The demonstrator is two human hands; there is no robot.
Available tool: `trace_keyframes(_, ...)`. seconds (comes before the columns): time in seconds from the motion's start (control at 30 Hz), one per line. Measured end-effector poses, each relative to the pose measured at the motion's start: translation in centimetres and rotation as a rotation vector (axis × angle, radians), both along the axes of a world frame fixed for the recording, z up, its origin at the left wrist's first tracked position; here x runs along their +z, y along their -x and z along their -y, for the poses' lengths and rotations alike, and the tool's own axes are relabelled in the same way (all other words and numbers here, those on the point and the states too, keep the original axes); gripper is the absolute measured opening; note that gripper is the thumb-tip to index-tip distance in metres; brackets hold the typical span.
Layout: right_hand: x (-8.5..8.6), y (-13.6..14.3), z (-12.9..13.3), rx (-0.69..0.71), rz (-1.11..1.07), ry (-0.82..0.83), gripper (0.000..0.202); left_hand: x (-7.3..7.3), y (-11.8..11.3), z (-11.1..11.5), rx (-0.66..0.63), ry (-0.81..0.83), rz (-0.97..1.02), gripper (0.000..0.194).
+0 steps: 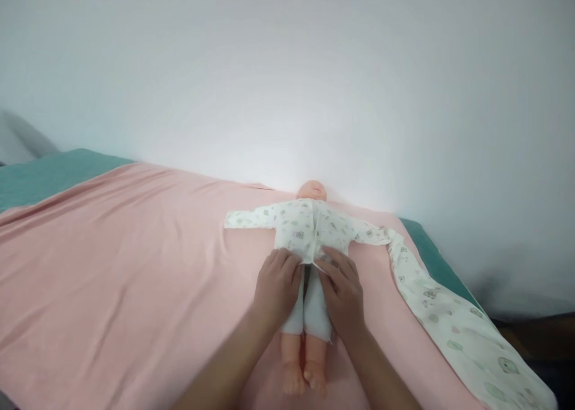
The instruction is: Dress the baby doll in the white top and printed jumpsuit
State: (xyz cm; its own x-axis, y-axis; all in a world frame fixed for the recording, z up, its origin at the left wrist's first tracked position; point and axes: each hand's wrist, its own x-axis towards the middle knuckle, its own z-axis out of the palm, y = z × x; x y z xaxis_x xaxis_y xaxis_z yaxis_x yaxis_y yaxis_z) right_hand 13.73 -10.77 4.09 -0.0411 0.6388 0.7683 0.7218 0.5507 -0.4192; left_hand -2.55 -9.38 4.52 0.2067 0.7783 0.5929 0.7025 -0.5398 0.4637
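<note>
A baby doll point(313, 190) lies on its back, head toward the wall and bare feet toward me. It wears a white printed baby shirt point(296, 225) with sleeves spread to both sides. The front edges of the shirt meet near the middle of the chest. My left hand point(279, 278) is closed on the shirt's lower hem, left of the front opening. On the other side of the opening, my right hand point(342, 284) pinches the hem too. Below my hands show the doll's white-covered thighs point(294, 314) and bare lower legs.
A pink sheet point(135, 290) with soft wrinkles covers the bed, over a green cover point(58, 173) seen at the corners. White printed trousers or similar cloth point(453, 320) stretch along the right edge. A pale wall point(269, 68) rises behind the bed.
</note>
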Motion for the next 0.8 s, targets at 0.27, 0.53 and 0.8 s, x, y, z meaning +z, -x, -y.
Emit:
trace_keyframes(0.27, 0.0, -0.1, 0.3, 0.026, -0.051, 0.000, 0.018, -0.7, 0.5, 0.0, -0.081, -0.049, 0.036, 0.014)
trace_keyframes(0.53, 0.9, -0.3, 0.2, 0.010, -0.382, 0.234, 0.016, -0.3, 0.2, -1.2, 0.047, 0.357, 0.589, 0.028)
trace_keyframes(0.8, 1.1, -6.1, -0.7, -0.221, -1.528, 0.249, 0.024, -1.0, 3.8, -3.5, 0.254, 0.264, 1.671, 0.029)
